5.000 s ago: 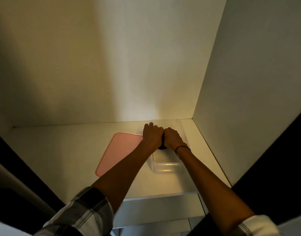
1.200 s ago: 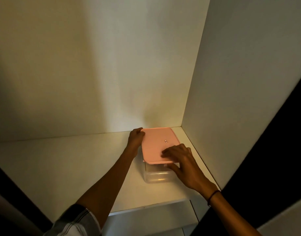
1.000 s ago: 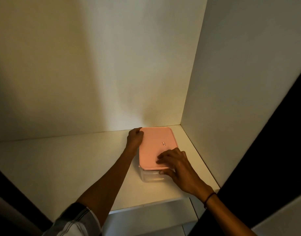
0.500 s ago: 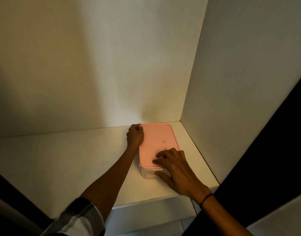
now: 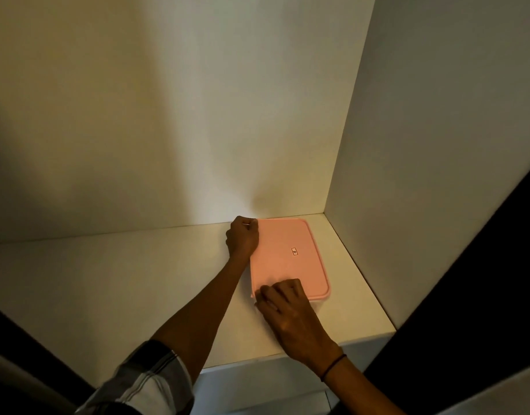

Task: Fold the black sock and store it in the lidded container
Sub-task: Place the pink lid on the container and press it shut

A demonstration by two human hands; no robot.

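A pink lid (image 5: pixel 287 256) lies flat on top of the clear container (image 5: pixel 319 304), which stands on the white shelf near its back right corner. My left hand (image 5: pixel 242 238) curls around the lid's far left corner. My right hand (image 5: pixel 287 307) presses with bent fingers on the lid's near left corner and covers the container's front wall there. The black sock is hidden from view.
The white shelf (image 5: pixel 123 283) is boxed in by a back wall (image 5: pixel 168 115) and a right side panel (image 5: pixel 437 145). Its front edge (image 5: pixel 362 339) runs just behind my right wrist. Dark gaps show at both lower corners.
Five seconds ago both hands held the sock over the uncovered container with the lid beside it. Since then the lid has gone on and settled flat; my right hand slid to the near left corner.
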